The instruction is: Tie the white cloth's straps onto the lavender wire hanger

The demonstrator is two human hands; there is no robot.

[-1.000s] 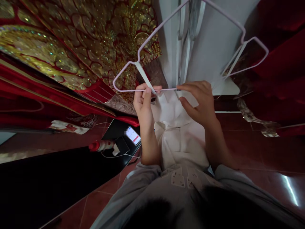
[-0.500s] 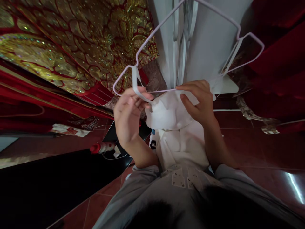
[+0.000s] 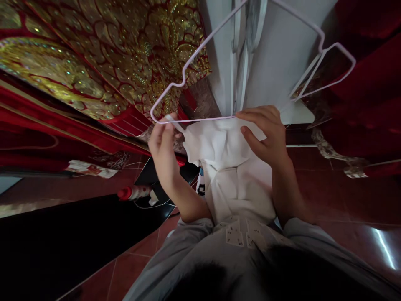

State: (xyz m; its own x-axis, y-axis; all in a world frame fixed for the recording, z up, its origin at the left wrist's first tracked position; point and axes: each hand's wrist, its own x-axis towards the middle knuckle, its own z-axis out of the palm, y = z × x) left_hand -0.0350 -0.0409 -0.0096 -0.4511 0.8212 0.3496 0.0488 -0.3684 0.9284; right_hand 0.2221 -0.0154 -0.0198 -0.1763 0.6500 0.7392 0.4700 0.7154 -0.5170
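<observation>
A pale pink wire hanger [image 3: 200, 49] spans the upper middle of the view. From its lower bar hangs a white garment [image 3: 216, 144]. One strap [image 3: 308, 75] loops over the hanger's right shoulder notch. My left hand [image 3: 163, 144] pinches the other strap [image 3: 175, 122] at the lower left corner of the hanger, below the bar; that strap is off the left notch. My right hand [image 3: 265, 133] rests at the middle of the bar and the top of the garment, its thumb apart from the fingers. Its fingertips touch the bar.
Gold-beaded red garments [image 3: 125, 54] hang on the left, dark red cloth [image 3: 376, 92] on the right. A white panel [image 3: 278, 50] stands behind the hanger. At lower left, a bottle with a red cap [image 3: 125, 193] is by a black surface [image 3: 78, 238].
The left strap has come off the hanger's left notch and is now drawn down, pinched in my left hand. The hanger and my right hand have shifted slightly right.
</observation>
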